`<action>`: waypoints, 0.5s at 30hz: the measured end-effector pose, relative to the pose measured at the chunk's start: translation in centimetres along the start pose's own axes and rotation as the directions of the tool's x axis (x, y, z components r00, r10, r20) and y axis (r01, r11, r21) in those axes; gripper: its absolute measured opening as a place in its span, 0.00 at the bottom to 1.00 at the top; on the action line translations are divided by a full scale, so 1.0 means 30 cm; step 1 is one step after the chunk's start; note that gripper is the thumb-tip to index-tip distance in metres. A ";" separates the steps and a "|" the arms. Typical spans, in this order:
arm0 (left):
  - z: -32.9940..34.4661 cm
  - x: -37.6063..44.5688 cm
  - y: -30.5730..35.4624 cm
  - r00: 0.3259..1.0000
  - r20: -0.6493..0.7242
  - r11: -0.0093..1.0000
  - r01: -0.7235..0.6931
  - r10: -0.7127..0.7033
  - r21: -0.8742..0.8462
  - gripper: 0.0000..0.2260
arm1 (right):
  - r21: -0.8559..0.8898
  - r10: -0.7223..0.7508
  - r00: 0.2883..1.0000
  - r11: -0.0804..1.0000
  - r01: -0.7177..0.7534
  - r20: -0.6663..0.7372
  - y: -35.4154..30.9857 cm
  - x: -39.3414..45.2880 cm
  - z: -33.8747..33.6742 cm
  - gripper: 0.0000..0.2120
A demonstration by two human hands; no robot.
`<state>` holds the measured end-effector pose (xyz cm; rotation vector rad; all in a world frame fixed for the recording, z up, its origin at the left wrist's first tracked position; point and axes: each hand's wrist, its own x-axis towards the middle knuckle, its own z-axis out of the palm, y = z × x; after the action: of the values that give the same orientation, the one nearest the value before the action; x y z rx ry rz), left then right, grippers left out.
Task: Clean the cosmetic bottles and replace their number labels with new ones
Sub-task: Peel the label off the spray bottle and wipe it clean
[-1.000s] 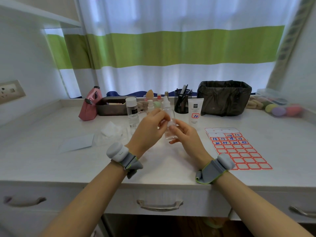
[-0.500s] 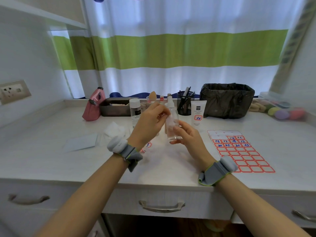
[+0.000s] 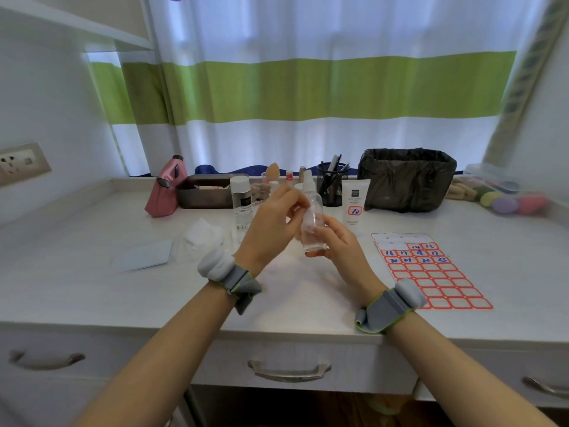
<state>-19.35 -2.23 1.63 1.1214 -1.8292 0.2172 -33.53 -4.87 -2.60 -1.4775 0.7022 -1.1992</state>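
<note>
Cosmetic bottles are spread along the far side of a pale desk (image 3: 92, 291), and one of them, a clear spray bottle (image 3: 312, 221), is held upright above the middle of the desk.

At the left, a flat pale card (image 3: 144, 257) and a crumpled white wipe (image 3: 203, 238) lie on the surface. Just right of these, a clear bottle with a white cap (image 3: 241, 201) stands at the far side; no number label can be made out on it.

In the centre, the left hand (image 3: 271, 224) is raised beside the spray bottle, its fingertips curled in and pinched at the bottle's upper side; whether a label is caught between them cannot be told. The right hand (image 3: 341, 246) grips the bottle's lower part, fingers wrapped round it from the right. No label is visible on the bottle.

Further right, a white tube (image 3: 354, 200) stands at the far side and bears a red-edged label with a blue number, so it is judged finished. Nearest the right edge, a label sheet (image 3: 431, 272) lies flat: its top spaces are bare, a few blue-numbered labels follow, and many blanks remain.

By this showing the task is judged partly done, with the held bottle and the capped one still to be labelled.
</note>
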 end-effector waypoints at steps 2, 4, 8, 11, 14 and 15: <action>-0.001 0.008 0.002 0.999 -0.033 1.000 0.021 -0.022 -0.017 0.03 | -0.002 -0.002 1.000 1.000 0.002 0.008 0.001 -0.004 0.000 0.15; 0.007 -0.002 0.004 0.999 -0.039 0.999 0.033 -0.034 -0.020 0.03 | 0.000 -0.010 1.000 1.000 0.010 0.004 0.000 -0.004 0.002 0.15; 0.035 -0.054 0.011 1.000 0.011 1.000 -0.008 0.008 -0.016 0.03 | 0.025 -0.024 0.999 0.999 0.025 -0.023 -0.008 -0.002 -0.003 0.15; 0.039 -0.068 0.016 0.999 0.042 0.999 -0.005 0.007 -0.036 0.02 | 0.022 -0.030 0.999 0.999 0.031 -0.026 -0.010 -0.002 -0.007 0.12; 0.020 -0.034 0.013 1.000 0.007 0.998 0.026 -0.025 -0.050 0.02 | 0.028 -0.027 0.999 0.999 0.028 -0.018 -0.017 -0.009 -0.002 0.12; 0.013 -0.020 0.012 0.999 -0.007 0.998 0.042 -0.043 -0.054 0.02 | 0.021 -0.022 1.000 1.000 0.022 -0.009 -0.017 -0.010 0.000 0.12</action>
<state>-19.80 -1.88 1.07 1.1192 -1.7919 0.1466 -33.70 -4.46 -2.20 -1.4668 0.6791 -1.2274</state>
